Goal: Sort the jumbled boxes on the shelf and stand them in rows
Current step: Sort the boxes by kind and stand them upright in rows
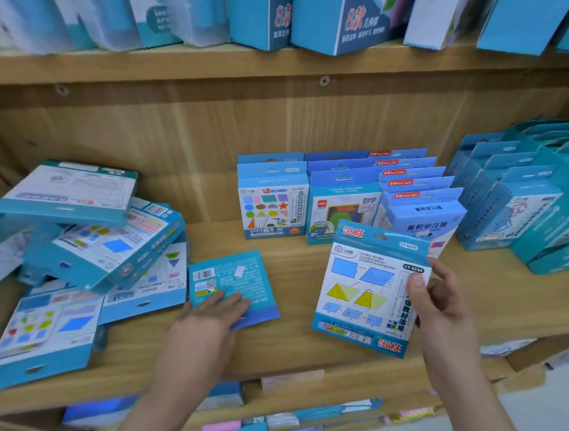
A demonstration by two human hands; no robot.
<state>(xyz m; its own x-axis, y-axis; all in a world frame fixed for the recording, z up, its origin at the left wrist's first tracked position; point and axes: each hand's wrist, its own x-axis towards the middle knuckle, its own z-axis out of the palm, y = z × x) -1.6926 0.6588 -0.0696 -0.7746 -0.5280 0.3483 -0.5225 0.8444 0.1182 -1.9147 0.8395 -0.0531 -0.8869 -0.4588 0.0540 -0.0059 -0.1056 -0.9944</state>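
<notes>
- The right hand [440, 308] pinches the CY-0158 area-shapes box [362, 291] by its right edge, thumb on the front and fingers behind. It holds the box upright at four o'clock in the view.
- The left hand [212, 315] lies flat, fingers straight, on a small blue box [233, 276] that is back-up on the shelf board [298, 357] at six o'clock. It grips nothing.
- The standing rows [346, 200] are at twelve o'clock from the held box, and the jumbled pile [84, 249] is at nine o'clock.
- The step looks like placing: one sorted box is going to a row.
- Next, it needs a matching row, then setting down upright, face forward, without toppling the front boxes.
</notes>
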